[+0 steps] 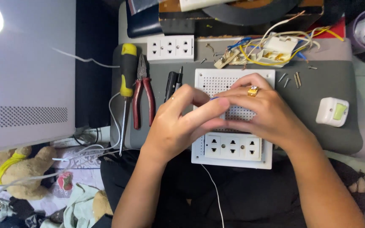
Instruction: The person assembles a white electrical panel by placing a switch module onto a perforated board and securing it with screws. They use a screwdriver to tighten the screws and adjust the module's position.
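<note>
A white perforated board point(208, 80) with a triple socket strip point(232, 147) along its near edge lies on a grey pad point(309, 105). Both hands rest together over the board's middle. My left hand point(182, 120) has its fingers curled and reaching right, meeting the fingertips of my right hand point(258, 112), which wears a gold ring. Something small and bluish shows between the fingertips; what it is cannot be made out. A thin white wire point(214, 190) runs from the board toward me.
Left of the board lie a yellow-handled screwdriver point(127, 76), red-handled pliers point(142, 95) and a black tester pen point(172, 84). A second white socket plate point(170, 47), a wired socket block point(271, 52), loose screws point(294, 78) and a white switch point(332, 112) surround it.
</note>
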